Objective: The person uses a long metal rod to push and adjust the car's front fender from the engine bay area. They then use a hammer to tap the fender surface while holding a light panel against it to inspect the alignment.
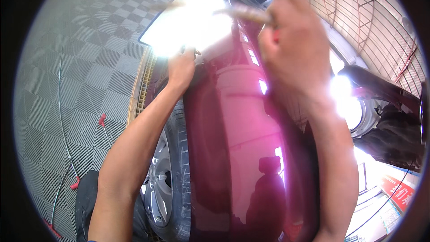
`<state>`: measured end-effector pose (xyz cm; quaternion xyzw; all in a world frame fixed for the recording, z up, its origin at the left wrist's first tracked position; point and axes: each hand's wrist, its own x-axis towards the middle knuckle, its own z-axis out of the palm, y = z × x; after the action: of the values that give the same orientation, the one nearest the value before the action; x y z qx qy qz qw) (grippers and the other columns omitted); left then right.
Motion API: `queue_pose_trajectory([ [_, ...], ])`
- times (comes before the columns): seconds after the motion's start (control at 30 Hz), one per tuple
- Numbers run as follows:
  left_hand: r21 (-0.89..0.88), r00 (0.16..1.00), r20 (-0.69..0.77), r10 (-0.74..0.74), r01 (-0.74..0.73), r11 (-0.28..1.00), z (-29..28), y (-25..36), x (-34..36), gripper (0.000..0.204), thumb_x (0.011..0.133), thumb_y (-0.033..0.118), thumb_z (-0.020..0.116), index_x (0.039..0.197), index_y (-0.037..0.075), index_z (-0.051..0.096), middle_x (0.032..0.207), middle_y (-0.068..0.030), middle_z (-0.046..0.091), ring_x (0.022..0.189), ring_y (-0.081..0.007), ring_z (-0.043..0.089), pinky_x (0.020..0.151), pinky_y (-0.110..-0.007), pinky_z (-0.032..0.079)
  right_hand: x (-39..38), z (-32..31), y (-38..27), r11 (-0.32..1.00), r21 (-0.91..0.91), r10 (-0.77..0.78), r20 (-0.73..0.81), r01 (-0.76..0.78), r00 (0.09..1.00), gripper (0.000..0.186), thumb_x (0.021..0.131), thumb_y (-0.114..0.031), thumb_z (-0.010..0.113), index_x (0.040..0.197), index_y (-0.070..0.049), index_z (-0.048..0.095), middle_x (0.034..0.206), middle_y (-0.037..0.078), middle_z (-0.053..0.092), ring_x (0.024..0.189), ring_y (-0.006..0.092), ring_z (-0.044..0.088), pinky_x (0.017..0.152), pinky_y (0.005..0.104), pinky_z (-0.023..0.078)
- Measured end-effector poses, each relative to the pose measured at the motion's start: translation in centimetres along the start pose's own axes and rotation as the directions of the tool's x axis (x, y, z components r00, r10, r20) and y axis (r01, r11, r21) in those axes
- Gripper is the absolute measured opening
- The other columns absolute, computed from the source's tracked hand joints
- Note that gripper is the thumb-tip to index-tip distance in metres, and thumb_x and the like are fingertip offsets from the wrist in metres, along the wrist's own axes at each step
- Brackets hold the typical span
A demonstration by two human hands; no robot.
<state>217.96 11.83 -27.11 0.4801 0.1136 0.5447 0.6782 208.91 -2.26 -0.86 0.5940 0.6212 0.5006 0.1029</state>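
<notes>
My right hand (295,45) is raised above the car panel, its fingers wrapped round a pale wooden stick (251,14), perhaps a tool handle. Motion smears the stick, and its far end is lost in glare; a bit of red shows at my fingers. My left hand (181,65) rests low at the edge of a glossy dark-red car panel (251,125), fingers pinched. A small dark tip (197,53) pokes out beside them; the rest is hidden by fingers and glare. Just beyond that hand stands a bright, dark-framed light board (186,18).
A wheel with a silver rim (160,183) sits under the panel, beside my left forearm. Red-handled thin rods (102,118) lie on the grey tiled floor (98,62) at left. A raised dark car part (380,80) and a red banner (398,192) are at right.
</notes>
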Motion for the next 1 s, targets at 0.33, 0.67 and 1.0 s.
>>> queue_pose_trajectory([
  [0.33, -0.046, 0.995, -0.006, -0.103, 0.102, 0.994, 0.3, 0.9, -0.3, 0.032, 0.102, 0.034, 0.056, 0.094, 0.003, 0.062, 0.073, 0.0, 0.058, 0.058, -0.0061, 0.046, 0.054, -0.024, 0.038, -0.4, 0.7, 0.1, 1.0, 0.004, -0.005, 0.012, 0.005, 1.0, 0.014, 0.076, -0.009, 0.066, 0.087, -0.003, 0.061, 0.09, 0.014, 0.059, 0.086, 0.0352, 0.061, 0.074, 0.0442, 0.049],
  [0.67, 0.028, 0.994, -0.031, -0.109, 0.11, 0.994, 0.6, 2.1, -0.3, 0.033, 0.102, 0.034, 0.056, 0.095, 0.002, 0.062, 0.072, -0.0003, 0.058, 0.057, -0.0069, 0.047, 0.053, -0.024, 0.038, -1.2, 1.3, 0.2, 1.0, -0.01, -0.006, 0.08, 0.007, 0.997, 0.008, 0.079, -0.008, 0.064, 0.084, -0.003, 0.06, 0.092, 0.015, 0.059, 0.086, 0.0348, 0.061, 0.075, 0.0463, 0.049],
  [1.0, 0.02, 0.996, -0.03, 0.088, -0.088, 0.996, 0.2, -1.3, 0.4, 0.031, 0.102, 0.034, 0.056, 0.097, 0.004, 0.061, 0.074, -0.0006, 0.059, 0.057, -0.0049, 0.046, 0.052, -0.023, 0.037, -0.7, 1.0, -0.3, 1.0, 0.011, -0.004, 0.109, 0.003, 0.994, 0.013, 0.081, -0.012, 0.064, 0.091, -0.005, 0.065, 0.094, 0.014, 0.061, 0.09, 0.0351, 0.062, 0.077, 0.0464, 0.05],
])
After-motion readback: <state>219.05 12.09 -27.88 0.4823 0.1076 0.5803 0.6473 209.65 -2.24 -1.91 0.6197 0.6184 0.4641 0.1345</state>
